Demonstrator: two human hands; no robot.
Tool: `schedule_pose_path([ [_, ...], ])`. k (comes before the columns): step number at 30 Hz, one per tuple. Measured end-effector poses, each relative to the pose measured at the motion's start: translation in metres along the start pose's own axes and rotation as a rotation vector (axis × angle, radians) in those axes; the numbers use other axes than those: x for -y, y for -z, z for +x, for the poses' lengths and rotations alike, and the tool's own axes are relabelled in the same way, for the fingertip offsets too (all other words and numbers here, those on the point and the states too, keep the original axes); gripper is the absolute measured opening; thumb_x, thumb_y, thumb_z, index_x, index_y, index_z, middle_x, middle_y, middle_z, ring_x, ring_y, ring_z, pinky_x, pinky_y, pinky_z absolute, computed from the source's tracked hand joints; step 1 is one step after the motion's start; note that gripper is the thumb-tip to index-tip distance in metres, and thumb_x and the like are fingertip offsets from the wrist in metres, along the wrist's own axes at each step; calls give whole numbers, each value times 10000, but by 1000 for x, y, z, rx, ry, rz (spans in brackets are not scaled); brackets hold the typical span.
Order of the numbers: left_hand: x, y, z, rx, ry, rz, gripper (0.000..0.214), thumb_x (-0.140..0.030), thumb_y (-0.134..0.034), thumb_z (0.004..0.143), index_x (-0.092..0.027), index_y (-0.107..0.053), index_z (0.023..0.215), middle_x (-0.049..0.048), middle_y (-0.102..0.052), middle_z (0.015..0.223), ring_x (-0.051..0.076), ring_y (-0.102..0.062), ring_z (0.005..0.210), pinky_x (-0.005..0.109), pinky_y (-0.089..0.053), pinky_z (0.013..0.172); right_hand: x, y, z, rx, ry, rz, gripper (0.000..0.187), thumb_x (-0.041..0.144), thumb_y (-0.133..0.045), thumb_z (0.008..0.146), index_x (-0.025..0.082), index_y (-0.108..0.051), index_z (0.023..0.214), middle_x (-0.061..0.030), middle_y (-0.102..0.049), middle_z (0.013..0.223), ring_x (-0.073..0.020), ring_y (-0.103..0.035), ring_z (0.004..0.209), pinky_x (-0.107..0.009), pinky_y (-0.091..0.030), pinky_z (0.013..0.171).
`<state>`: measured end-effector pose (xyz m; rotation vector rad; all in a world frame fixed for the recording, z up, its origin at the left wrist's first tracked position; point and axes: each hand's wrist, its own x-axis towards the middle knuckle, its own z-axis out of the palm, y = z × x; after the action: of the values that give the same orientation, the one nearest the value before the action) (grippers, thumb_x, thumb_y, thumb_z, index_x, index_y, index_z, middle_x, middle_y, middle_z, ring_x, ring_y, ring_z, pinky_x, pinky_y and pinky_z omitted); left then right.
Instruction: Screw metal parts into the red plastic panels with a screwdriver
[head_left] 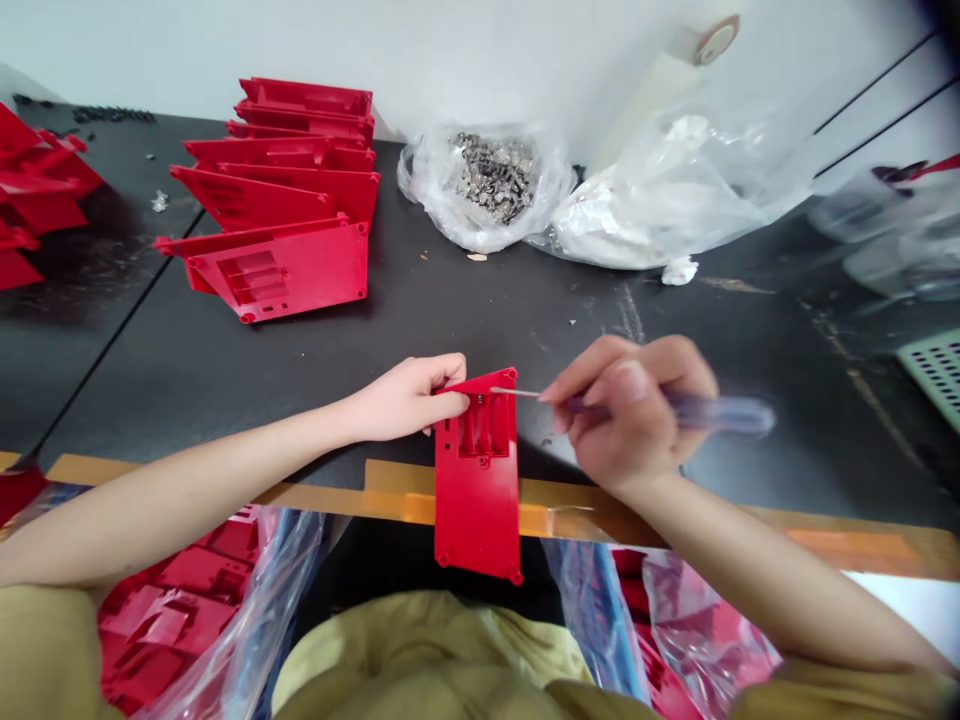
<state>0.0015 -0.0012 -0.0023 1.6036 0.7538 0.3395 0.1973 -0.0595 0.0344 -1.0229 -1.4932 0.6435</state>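
Gripped at its upper left corner by my left hand (420, 398), a red plastic panel (477, 510) juts over the table's front edge. Several recessed slots show in its upper part, with a tiny metal piece near the top of them. My right hand (637, 410) is closed around a screwdriver (720, 413) with a translucent purplish handle, blurred by motion. The thin metal shaft points left, and its tip lies over the panel's upper recess. Whether the tip touches the panel I cannot tell.
A row of red panels (292, 265) leans at the back left, with more red parts (37, 190) far left. Behind are a plastic bag of small metal pieces (495, 180) and a white-filled bag (622, 215). Bags of red parts (180, 610) sit below the taped edge (397, 490).
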Motion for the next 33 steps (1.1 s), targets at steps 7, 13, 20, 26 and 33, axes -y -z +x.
schedule_pose_path([
  [7,-20,2,-10,-22,-59,100,208,-241,-514,874,-185,-363,742,-84,-446,612,56,-402,553,185,-311,533,10,30,9,-173,-61,96,366,390,-657,894,237,-511,595,31,-521,458,-115,-456,378,-259,-295,350],
  [13,-54,-5,-31,-56,-54,-44,216,-245,-526,860,-188,-360,734,-79,-443,618,57,-377,542,181,-299,515,28,47,-9,107,-538,-39,297,475,-642,867,193,-588,793,76,-439,405,-74,-361,349,-204,-269,356],
  [20,-65,-34,-53,-55,-4,-302,212,-258,-514,860,-183,-360,735,-77,-424,641,43,-351,549,163,-274,511,48,31,-48,306,-596,127,361,539,-635,867,181,-611,898,94,-412,494,-47,-285,402,-177,-242,366],
  [26,-63,-52,-68,-183,-72,-210,249,-286,-511,880,-195,-332,734,-79,-382,641,52,-324,557,175,-294,522,56,27,-64,210,-591,229,347,507,-669,840,184,-582,747,87,-414,397,-47,-272,347,-187,-242,364],
  [33,-99,-62,-100,-542,-554,658,228,-192,-529,872,-201,-369,710,-63,-440,616,57,-385,511,193,-323,486,79,36,-66,87,-188,-33,145,317,-764,801,207,-672,783,58,-489,494,-78,-417,401,-209,-325,370],
])
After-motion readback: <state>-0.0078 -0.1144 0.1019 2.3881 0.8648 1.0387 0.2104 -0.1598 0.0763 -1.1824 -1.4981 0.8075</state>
